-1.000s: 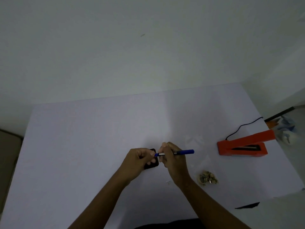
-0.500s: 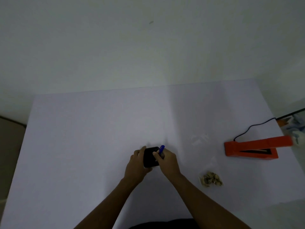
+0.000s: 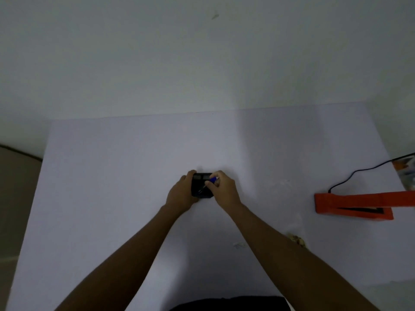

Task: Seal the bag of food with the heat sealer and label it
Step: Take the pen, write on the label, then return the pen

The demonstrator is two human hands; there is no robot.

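From the head camera, the only view we have, we judge ourselves to be in the labelling half of the job: our left hand (image 3: pixel 180 194) is curled around the left edge of a small black object (image 3: pixel 200 186) lying on the bench (image 3: pixel 112 198), its grip closed on it to steady it, while our right hand (image 3: pixel 224 187) pinches a blue pen (image 3: pixel 212 180) with its tip angled down onto the black object's face (what the object is we cannot tell; it may be a label pad or dispenser). The bag of food (image 3: pixel 296 240) lies at about 4 o'clock from our hands, well apart from them and partly hidden behind our right forearm; it is too small and dim to tell whether its mouth is already sealed. The orange heat sealer (image 3: pixel 350 204) sits at 3 o'clock near the bench's right edge, its arm raised and nothing between its jaws, with a black cord (image 3: pixel 359 171) running off toward 2 o'clock. So sealing looks either done or not yet started, and what plainly remains is getting a written label onto the bag. A small pale scrap (image 3: pixel 239 244) lies at 5 o'clock from our hands. Nothing blocks the way to bag or sealer except our own right arm crossing above the bag.
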